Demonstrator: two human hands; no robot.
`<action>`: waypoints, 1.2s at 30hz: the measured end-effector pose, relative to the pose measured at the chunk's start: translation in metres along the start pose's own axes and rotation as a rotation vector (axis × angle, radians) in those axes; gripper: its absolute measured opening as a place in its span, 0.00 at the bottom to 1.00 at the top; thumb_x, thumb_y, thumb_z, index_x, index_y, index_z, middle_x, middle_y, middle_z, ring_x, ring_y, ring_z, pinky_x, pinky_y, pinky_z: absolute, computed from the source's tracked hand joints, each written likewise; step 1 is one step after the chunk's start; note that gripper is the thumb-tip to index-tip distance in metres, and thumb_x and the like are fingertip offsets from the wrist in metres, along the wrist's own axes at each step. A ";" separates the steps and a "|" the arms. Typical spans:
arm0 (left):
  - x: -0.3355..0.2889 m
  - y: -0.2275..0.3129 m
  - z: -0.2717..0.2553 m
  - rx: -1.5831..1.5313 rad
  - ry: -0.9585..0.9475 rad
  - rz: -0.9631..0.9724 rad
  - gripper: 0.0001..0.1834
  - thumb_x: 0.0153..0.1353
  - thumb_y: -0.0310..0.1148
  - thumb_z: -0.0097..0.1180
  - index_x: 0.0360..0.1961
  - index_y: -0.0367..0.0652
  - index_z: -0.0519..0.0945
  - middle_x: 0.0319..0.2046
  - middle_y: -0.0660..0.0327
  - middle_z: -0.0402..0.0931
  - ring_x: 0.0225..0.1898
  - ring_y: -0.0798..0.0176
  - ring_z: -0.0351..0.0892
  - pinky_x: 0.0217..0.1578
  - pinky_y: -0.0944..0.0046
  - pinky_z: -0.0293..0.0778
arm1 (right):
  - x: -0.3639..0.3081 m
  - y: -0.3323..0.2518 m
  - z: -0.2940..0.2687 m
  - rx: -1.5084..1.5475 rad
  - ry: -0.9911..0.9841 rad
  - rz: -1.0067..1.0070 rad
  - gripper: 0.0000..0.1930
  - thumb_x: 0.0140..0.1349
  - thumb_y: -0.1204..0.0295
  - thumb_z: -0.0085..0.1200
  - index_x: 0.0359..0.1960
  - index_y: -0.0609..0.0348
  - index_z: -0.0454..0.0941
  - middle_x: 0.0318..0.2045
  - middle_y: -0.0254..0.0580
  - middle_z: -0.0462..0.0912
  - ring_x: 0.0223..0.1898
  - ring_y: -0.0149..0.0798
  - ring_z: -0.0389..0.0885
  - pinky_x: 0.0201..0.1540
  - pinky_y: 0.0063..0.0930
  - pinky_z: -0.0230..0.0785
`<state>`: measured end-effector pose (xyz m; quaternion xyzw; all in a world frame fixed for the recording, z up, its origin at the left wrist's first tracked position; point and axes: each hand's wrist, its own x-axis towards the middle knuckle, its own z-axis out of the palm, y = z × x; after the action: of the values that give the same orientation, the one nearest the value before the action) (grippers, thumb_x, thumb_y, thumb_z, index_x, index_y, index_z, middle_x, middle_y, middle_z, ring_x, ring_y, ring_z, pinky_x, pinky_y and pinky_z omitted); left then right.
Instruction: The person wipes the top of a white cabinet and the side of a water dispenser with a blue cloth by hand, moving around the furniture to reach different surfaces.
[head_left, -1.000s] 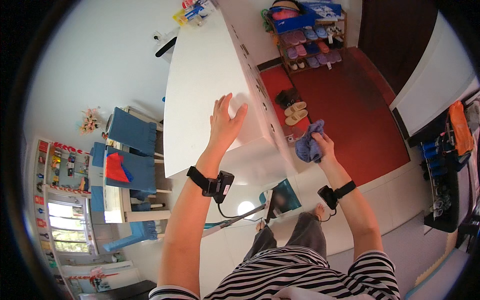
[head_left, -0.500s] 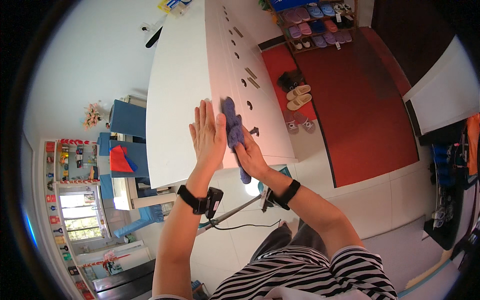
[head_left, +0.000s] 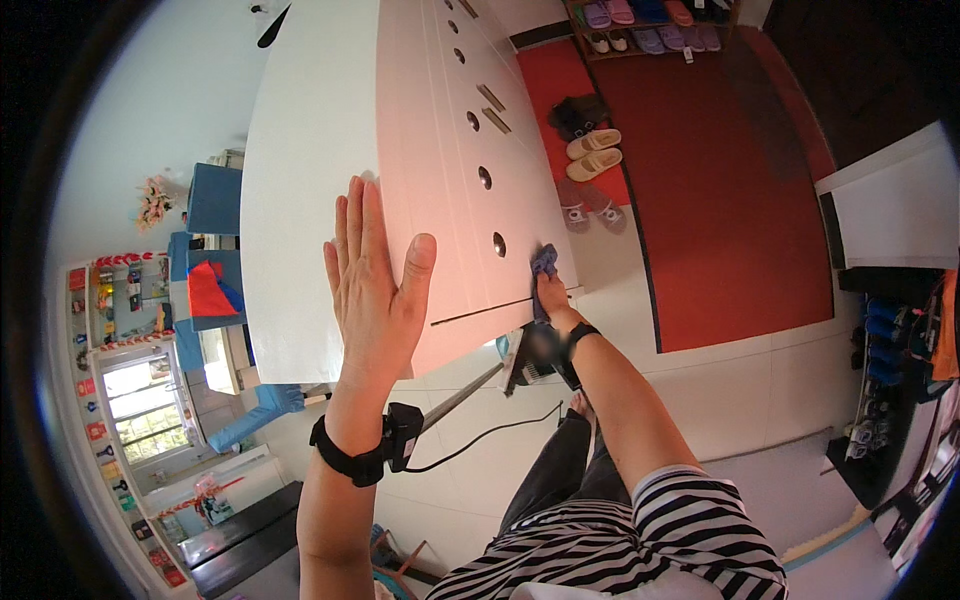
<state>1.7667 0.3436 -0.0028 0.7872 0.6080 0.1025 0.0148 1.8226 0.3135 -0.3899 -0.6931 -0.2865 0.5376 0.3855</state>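
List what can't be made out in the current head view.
All in the head view:
Palm of the left hand: hidden behind its back.
Fingers of the right hand: too small, partly covered by the cloth.
Far end of the white cabinet: cut off by the upper edge.

stripy black-and-white tee (head_left: 560,555), short sleeves (head_left: 690,515), dark grey pants (head_left: 546,470), black wrist straps (head_left: 345,460), chunky black box (head_left: 404,436), skinny black cable (head_left: 480,452)
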 end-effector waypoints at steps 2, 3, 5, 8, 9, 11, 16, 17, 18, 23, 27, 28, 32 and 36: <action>-0.005 -0.004 -0.003 0.009 0.003 -0.027 0.40 0.60 0.60 0.35 0.64 0.40 0.51 0.65 0.54 0.46 0.67 0.52 0.39 0.63 0.48 0.35 | -0.002 -0.004 0.005 -0.023 -0.024 0.119 0.30 0.56 0.52 0.36 0.49 0.68 0.68 0.43 0.68 0.73 0.48 0.65 0.69 0.52 0.46 0.60; -0.008 -0.004 -0.002 0.009 -0.001 -0.038 0.41 0.60 0.60 0.35 0.64 0.40 0.51 0.65 0.53 0.46 0.67 0.52 0.40 0.63 0.48 0.35 | -0.013 -0.002 0.010 -0.005 0.044 0.075 0.27 0.57 0.56 0.37 0.44 0.72 0.68 0.38 0.72 0.73 0.44 0.67 0.71 0.48 0.48 0.63; -0.004 -0.001 -0.003 -0.003 0.012 -0.039 0.41 0.60 0.60 0.36 0.64 0.40 0.51 0.65 0.53 0.46 0.67 0.52 0.40 0.63 0.48 0.35 | -0.016 -0.007 0.003 -0.062 -0.018 0.086 0.28 0.57 0.54 0.38 0.48 0.68 0.70 0.41 0.67 0.74 0.46 0.60 0.73 0.50 0.42 0.63; -0.001 0.003 0.001 -0.033 0.021 -0.039 0.41 0.60 0.60 0.35 0.64 0.39 0.51 0.65 0.54 0.46 0.67 0.53 0.39 0.63 0.48 0.35 | -0.034 -0.027 -0.002 0.121 -0.019 0.018 0.24 0.60 0.58 0.40 0.49 0.67 0.69 0.41 0.56 0.77 0.42 0.45 0.75 0.48 0.31 0.64; -0.003 -0.001 0.002 -0.046 0.027 -0.043 0.41 0.60 0.60 0.35 0.64 0.39 0.51 0.65 0.54 0.46 0.67 0.53 0.39 0.63 0.48 0.35 | -0.050 -0.042 -0.002 0.185 -0.041 0.007 0.23 0.61 0.60 0.41 0.50 0.66 0.68 0.42 0.51 0.77 0.42 0.40 0.74 0.48 0.28 0.64; -0.008 -0.009 0.001 -0.054 0.046 -0.061 0.41 0.60 0.61 0.35 0.64 0.38 0.51 0.65 0.53 0.46 0.67 0.53 0.39 0.63 0.47 0.34 | -0.086 -0.086 -0.001 0.448 -0.121 -0.031 0.22 0.62 0.61 0.40 0.51 0.66 0.67 0.44 0.46 0.75 0.44 0.37 0.72 0.49 0.27 0.62; -0.002 0.002 0.003 -0.097 0.095 -0.053 0.40 0.60 0.61 0.31 0.63 0.39 0.55 0.65 0.54 0.48 0.67 0.53 0.41 0.63 0.46 0.37 | -0.139 -0.176 -0.034 0.544 -0.183 -0.251 0.18 0.63 0.61 0.41 0.46 0.64 0.70 0.37 0.36 0.74 0.39 0.28 0.70 0.43 0.22 0.62; -0.002 0.002 0.004 -0.109 0.093 -0.056 0.40 0.60 0.61 0.31 0.63 0.39 0.55 0.65 0.54 0.48 0.67 0.53 0.41 0.63 0.46 0.36 | -0.154 -0.197 -0.043 0.589 -0.206 -0.294 0.16 0.64 0.66 0.40 0.48 0.61 0.68 0.34 0.33 0.73 0.36 0.28 0.67 0.43 0.21 0.61; -0.002 0.000 0.005 -0.119 0.091 -0.063 0.40 0.60 0.61 0.32 0.63 0.39 0.55 0.65 0.54 0.48 0.67 0.53 0.41 0.63 0.46 0.36 | -0.154 -0.206 -0.042 0.565 -0.233 -0.341 0.16 0.64 0.66 0.40 0.50 0.62 0.67 0.36 0.35 0.73 0.38 0.28 0.67 0.44 0.21 0.61; -0.001 0.002 0.004 -0.193 0.078 -0.094 0.40 0.60 0.61 0.32 0.63 0.38 0.55 0.64 0.54 0.49 0.67 0.54 0.40 0.63 0.47 0.34 | -0.146 -0.254 -0.046 0.597 -0.386 -0.466 0.22 0.65 0.65 0.36 0.58 0.63 0.58 0.47 0.41 0.71 0.48 0.33 0.67 0.52 0.24 0.60; -0.002 -0.007 0.005 -0.189 0.107 -0.086 0.38 0.61 0.58 0.33 0.62 0.38 0.56 0.64 0.54 0.50 0.67 0.54 0.42 0.63 0.47 0.34 | -0.117 -0.268 -0.036 0.362 -0.268 -0.626 0.23 0.65 0.64 0.36 0.59 0.62 0.56 0.49 0.51 0.70 0.50 0.43 0.69 0.54 0.30 0.60; -0.002 -0.007 0.008 -0.205 0.138 -0.069 0.37 0.62 0.57 0.34 0.62 0.39 0.57 0.64 0.54 0.51 0.67 0.54 0.44 0.63 0.47 0.35 | -0.103 -0.265 -0.033 0.257 -0.232 -0.678 0.24 0.65 0.64 0.36 0.59 0.62 0.55 0.49 0.53 0.70 0.51 0.45 0.69 0.54 0.31 0.60; 0.001 -0.008 -0.002 -0.416 0.107 -0.163 0.34 0.63 0.56 0.33 0.61 0.41 0.59 0.63 0.54 0.53 0.66 0.53 0.46 0.63 0.50 0.38 | -0.072 -0.259 -0.027 0.329 -0.203 -0.690 0.25 0.62 0.67 0.38 0.58 0.70 0.54 0.51 0.63 0.67 0.53 0.55 0.67 0.56 0.34 0.57; 0.028 0.016 -0.038 -0.874 0.028 -0.502 0.37 0.62 0.57 0.36 0.61 0.36 0.57 0.62 0.48 0.53 0.66 0.52 0.46 0.62 0.59 0.44 | -0.024 -0.194 -0.001 0.217 -0.130 -0.563 0.22 0.62 0.70 0.37 0.57 0.66 0.57 0.50 0.56 0.69 0.52 0.50 0.68 0.54 0.32 0.58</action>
<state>1.7816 0.3626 0.0403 0.5354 0.6789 0.3515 0.3591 1.8206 0.3985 -0.2140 -0.5055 -0.4323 0.4802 0.5718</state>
